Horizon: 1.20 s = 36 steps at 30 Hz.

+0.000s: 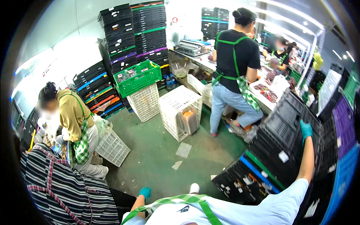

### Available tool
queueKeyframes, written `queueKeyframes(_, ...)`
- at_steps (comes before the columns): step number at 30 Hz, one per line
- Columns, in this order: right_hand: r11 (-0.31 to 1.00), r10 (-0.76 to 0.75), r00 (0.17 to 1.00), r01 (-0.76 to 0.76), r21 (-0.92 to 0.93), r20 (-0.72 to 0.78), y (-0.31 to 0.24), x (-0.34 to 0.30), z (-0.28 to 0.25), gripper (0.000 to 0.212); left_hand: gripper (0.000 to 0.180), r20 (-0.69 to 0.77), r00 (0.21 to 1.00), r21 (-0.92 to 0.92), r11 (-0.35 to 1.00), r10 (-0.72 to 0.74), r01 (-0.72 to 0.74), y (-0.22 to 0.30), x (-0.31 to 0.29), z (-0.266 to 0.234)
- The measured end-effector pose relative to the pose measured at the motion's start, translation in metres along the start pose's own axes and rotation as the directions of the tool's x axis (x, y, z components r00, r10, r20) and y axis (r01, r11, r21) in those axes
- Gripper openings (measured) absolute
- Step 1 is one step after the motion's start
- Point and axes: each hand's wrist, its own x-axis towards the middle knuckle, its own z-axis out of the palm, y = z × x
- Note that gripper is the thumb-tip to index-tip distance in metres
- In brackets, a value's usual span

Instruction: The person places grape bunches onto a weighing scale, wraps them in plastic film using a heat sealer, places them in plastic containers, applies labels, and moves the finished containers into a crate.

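Note:
My right hand [306, 131], in a teal glove, reaches out at the right and grips the rim of a black plastic crate [279, 125] that lies tilted on top of a stack. Part of the fingers is hidden against the crate. Below it are more black folded crates [247, 180], some edged in green and blue. My left hand [145, 192], gloved the same way, hangs low by my side with its fingers loosely apart and nothing visible in it. A striped woven bag [71, 187] stands to the left of that hand.
White lattice crates [180, 98] and a green crate [139, 80] stand ahead on the green floor. Tall stacks of black crates [119, 41] line the wall. One co-worker [237, 56] stands at a produce table [264, 92]; another [75, 120] bends at the left.

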Motion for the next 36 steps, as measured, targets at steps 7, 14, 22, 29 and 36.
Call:
queueKeyframes(7, 0.689, 0.399, 0.807, 0.049, -0.723, 0.435, 0.037, 0.094, 0.096, 0.041, 0.017, -0.085, 0.988, 0.471, 0.879, 0.131, -0.076, -0.034, 0.045, -0.036)
queueKeyframes(14, -0.015, 0.572, 0.61, 0.677, -0.736, 0.548, 0.122, 0.154, 0.119, 0.046, 0.018, 0.147, 0.978, 0.691, 0.692, 0.151, -0.211, 0.0, 0.141, -0.037)
queueKeyframes(22, 0.906, 0.367, 0.916, -0.314, -0.284, 0.158, -0.029, 0.021, 0.082, 0.036, 0.019, 0.374, 0.897, 0.762, 0.473, 0.236, -0.442, 0.03, 0.266, -0.102)
queueKeyframes(29, 0.91, 0.234, 0.969, -0.189, -0.37, 0.081, -0.146, -0.111, 0.129, 0.047, 0.02, 0.319, 0.893, 0.748, 0.495, 0.317, -0.443, 0.122, 0.378, -0.225)
queueKeyframes(36, 0.726, 0.168, 0.966, 0.014, -0.688, 0.196, -0.36, -0.208, 0.245, 0.073, 0.023, 0.037, 0.999, -0.095, 0.995, -0.005, 0.009, 0.244, 0.443, -0.314)
